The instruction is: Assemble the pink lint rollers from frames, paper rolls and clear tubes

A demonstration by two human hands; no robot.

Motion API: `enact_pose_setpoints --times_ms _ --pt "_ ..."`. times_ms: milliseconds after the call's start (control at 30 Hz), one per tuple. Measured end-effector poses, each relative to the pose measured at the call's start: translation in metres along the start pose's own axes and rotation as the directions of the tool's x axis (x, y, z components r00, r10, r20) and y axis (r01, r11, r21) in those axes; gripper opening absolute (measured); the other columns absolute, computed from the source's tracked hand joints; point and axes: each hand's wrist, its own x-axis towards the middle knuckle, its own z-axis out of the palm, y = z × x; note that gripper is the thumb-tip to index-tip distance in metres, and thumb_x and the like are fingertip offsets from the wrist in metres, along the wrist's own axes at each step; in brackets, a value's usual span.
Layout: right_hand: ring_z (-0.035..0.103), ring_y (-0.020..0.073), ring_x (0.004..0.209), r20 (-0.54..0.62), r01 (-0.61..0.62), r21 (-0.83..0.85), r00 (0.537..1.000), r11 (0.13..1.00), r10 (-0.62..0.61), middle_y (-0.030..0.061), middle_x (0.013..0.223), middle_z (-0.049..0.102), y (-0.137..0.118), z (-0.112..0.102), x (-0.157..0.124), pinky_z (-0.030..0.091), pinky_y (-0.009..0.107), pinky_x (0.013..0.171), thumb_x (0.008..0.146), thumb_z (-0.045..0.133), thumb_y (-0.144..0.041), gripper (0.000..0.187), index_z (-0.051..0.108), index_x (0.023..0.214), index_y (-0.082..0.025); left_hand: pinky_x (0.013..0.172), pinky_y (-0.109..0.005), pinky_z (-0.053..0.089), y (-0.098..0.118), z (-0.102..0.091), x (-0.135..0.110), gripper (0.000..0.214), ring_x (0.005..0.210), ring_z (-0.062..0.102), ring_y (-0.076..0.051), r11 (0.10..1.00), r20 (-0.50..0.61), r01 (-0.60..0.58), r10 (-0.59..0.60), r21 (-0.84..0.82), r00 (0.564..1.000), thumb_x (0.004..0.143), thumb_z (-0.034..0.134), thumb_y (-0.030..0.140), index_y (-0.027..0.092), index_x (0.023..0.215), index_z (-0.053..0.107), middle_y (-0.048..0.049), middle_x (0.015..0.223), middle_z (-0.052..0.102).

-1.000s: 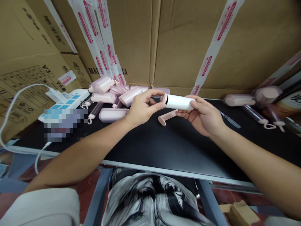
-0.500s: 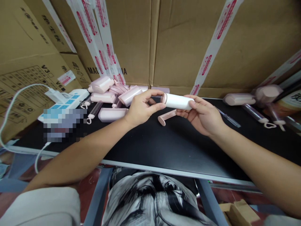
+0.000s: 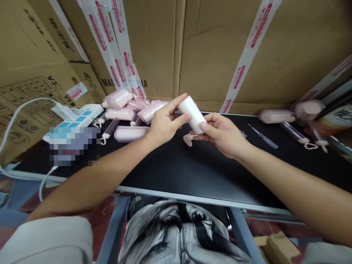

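Both my hands hold a white cylindrical roller point(image 3: 192, 113) above the black table point(image 3: 192, 172). My right hand point(image 3: 220, 134) grips its near end with thumb and fingers. My left hand point(image 3: 165, 123) pinches its far end between thumb and forefinger. The roller is tilted, its far end pointing up and left. A pink handle piece point(image 3: 189, 138) lies on the table just below the roller, partly hidden by my right hand.
A heap of pink roller covers and parts point(image 3: 129, 110) lies at the back left beside a white power strip point(image 3: 77, 115) with a cable. More pink parts point(image 3: 277, 116) and clear tubes point(image 3: 295, 135) lie at the back right. Cardboard boxes point(image 3: 220, 51) wall in the table's back.
The roller has turned from lying level to tilted, far end up. My right hand slid left along it and my left thumb shifted onto its far end.
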Motion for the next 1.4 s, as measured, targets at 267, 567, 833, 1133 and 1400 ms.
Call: enact_pose_setpoints --times_ms 267,567,833,1133,1400 --pt "0.072 0.0291 0.096 0.149 0.163 -0.962 0.986 0.218 -0.080 0.0086 0.100 0.080 0.000 -0.039 0.108 0.052 0.039 0.086 0.098 0.058 -0.036 0.027 0.080 0.096 -0.021 0.077 -0.034 0.066 -0.006 -0.023 0.019 0.067 0.106 0.076 -0.028 0.995 -0.240 0.028 -0.051 -0.096 0.969 0.092 0.069 0.065 0.027 0.146 0.055 -0.0074 0.111 0.071" --pt "0.072 0.0416 0.106 -0.018 -0.019 -0.999 0.999 0.034 0.037 0.0251 0.118 0.076 0.036 -0.005 0.138 0.055 0.049 0.088 0.089 0.071 -0.044 0.047 0.076 0.124 -0.015 0.073 -0.034 0.066 -0.010 -0.028 0.021 0.061 0.096 0.077 -0.025 0.964 -0.169 0.139 -0.179 -0.225 0.969 0.094 0.068 0.065 0.027 0.139 0.054 -0.0040 0.103 0.069" --pt "0.073 0.0280 0.085 -0.037 0.005 -0.961 0.988 0.278 -0.148 0.0107 0.094 0.078 0.017 0.002 0.113 0.054 0.038 0.074 0.086 0.072 -0.036 0.019 0.071 0.096 -0.020 0.062 -0.025 0.063 0.010 -0.031 0.025 0.045 0.076 0.074 -0.017 0.788 -0.121 0.373 -0.485 -0.490 0.866 0.095 0.070 0.053 0.024 0.126 0.055 -0.0043 0.098 0.071" --pt "0.071 0.0244 0.090 0.076 0.620 -0.672 0.602 0.405 -0.795 0.0085 0.108 0.074 0.000 0.016 0.030 0.060 0.041 0.076 0.089 0.078 -0.038 0.023 0.060 0.096 -0.025 0.064 -0.025 0.063 0.029 -0.011 0.017 0.034 0.072 0.073 -0.014 0.656 -0.104 0.418 -0.603 -0.629 0.791 0.097 0.069 0.049 0.024 0.113 0.052 -0.0009 0.092 0.068" --pt "0.069 0.0281 0.096 0.183 0.636 -0.748 0.472 0.190 -0.862 0.0097 0.104 0.073 0.000 0.009 0.035 0.058 0.048 0.083 0.092 0.077 -0.039 0.019 0.069 0.099 -0.024 0.061 -0.025 0.063 0.032 -0.004 0.010 0.026 0.065 0.071 -0.012 0.641 -0.011 0.468 -0.596 -0.608 0.803 0.101 0.064 0.043 0.022 0.110 0.052 0.0007 0.089 0.067"
